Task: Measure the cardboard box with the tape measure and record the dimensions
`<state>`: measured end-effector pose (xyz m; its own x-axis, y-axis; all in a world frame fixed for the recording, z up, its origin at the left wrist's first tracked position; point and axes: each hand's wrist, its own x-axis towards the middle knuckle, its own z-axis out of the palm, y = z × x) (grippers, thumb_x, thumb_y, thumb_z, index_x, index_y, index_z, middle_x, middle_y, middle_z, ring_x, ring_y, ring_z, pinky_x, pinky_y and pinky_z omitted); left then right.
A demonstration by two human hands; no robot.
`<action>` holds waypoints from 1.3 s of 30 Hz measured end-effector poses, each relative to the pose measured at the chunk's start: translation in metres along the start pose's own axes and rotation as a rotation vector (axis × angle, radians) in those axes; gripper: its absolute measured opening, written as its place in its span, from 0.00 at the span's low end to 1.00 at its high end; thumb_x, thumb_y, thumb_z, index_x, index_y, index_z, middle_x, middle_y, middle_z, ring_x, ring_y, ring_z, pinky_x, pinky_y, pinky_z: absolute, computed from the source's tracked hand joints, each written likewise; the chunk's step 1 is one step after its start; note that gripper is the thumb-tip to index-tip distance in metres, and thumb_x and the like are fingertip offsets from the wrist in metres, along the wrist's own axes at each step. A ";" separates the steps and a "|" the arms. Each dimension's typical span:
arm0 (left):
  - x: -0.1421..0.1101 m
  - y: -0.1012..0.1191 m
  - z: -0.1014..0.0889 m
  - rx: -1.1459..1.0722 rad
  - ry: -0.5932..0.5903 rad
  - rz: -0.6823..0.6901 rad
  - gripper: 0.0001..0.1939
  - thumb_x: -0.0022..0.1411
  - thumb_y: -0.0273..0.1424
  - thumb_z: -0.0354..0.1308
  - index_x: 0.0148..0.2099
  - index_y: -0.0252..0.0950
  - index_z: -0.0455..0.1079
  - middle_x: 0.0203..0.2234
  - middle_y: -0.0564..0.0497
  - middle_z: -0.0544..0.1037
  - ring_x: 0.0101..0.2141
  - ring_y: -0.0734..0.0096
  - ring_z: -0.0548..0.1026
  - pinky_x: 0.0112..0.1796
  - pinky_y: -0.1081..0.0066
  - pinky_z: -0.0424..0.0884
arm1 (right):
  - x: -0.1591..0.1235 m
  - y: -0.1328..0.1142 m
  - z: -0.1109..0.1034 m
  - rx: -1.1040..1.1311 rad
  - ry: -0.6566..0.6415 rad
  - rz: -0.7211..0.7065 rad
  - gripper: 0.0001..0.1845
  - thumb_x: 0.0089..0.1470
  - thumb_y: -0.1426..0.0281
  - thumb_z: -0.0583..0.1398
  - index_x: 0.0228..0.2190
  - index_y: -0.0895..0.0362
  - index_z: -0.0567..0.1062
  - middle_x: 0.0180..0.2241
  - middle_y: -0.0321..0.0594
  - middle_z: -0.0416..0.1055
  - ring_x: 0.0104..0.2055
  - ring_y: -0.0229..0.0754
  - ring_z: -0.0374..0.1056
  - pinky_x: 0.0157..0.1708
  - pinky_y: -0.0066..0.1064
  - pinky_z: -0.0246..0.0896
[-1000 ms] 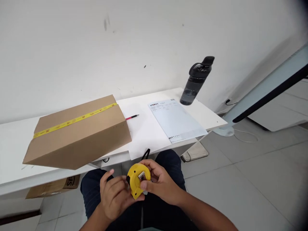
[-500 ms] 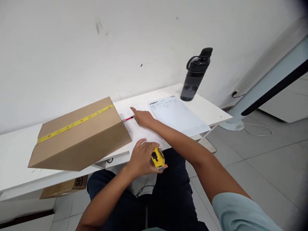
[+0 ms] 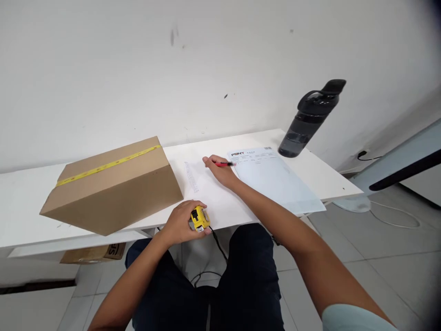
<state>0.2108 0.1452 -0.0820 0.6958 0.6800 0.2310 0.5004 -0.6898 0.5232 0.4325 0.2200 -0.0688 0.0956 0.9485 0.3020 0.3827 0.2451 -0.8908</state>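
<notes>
My left hand [image 3: 182, 222] is closed around a yellow tape measure [image 3: 200, 218] at the front edge of the white table. In my right hand [image 3: 220, 172] is a red and black pen [image 3: 223, 163], its far end pointing right. That hand rests over a white sheet of paper [image 3: 206, 193] with lines of small writing along its left side. A brown cardboard box [image 3: 117, 184] with yellow tape [image 3: 108, 166] across its top sits left of the paper. Right of my right hand lies a pale blue printed sheet [image 3: 275, 179].
A dark water bottle [image 3: 308, 122] stands at the back right of the table [image 3: 330, 177], near the wall. Below the table on the left is another cardboard box [image 3: 93, 253]. A pale column [image 3: 396, 161] with a cable stands on the tiled floor at right.
My right hand has drawn back from the cardboard box, and the pen has turned to point right. My left hand has brought the tape measure to the table edge. The view has shifted.
</notes>
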 end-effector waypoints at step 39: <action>-0.001 0.002 0.007 -0.182 0.042 -0.107 0.29 0.49 0.42 0.69 0.51 0.42 0.66 0.44 0.52 0.79 0.43 0.60 0.77 0.46 0.62 0.70 | -0.035 0.005 0.031 -0.009 -0.295 0.052 0.21 0.57 0.60 0.57 0.16 0.54 0.68 0.23 0.38 0.74 0.29 0.42 0.69 0.33 0.33 0.63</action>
<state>0.2149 0.1412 -0.0864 0.6198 0.7594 0.1977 0.4667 -0.5593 0.6851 0.4030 0.1947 -0.0944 -0.1554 0.9774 0.1430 0.3921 0.1939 -0.8993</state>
